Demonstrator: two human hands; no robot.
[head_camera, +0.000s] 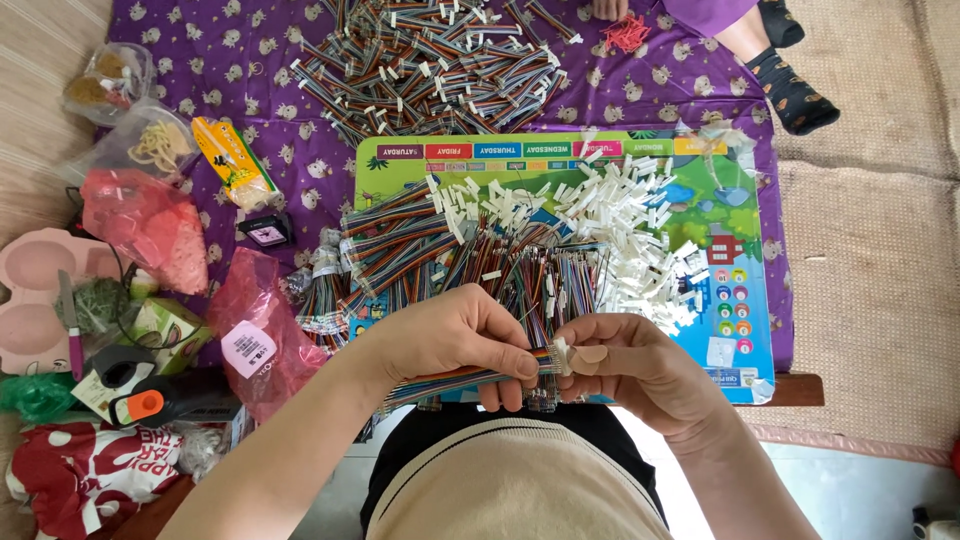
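My left hand grips a flat multicoloured ribbon cable near its end. My right hand pinches a small white plastic connector against that cable end. Both hands hover above the near edge of a colourful picture board. On the board lies a heap of striped ribbon cables at the left and a pile of loose white connectors at the right.
A large heap of finished cables lies on the purple patterned cloth farther back. Plastic bags, a tape dispenser and clutter sit at the left. Another person's socked feet rest at the top right. A woven mat lies right.
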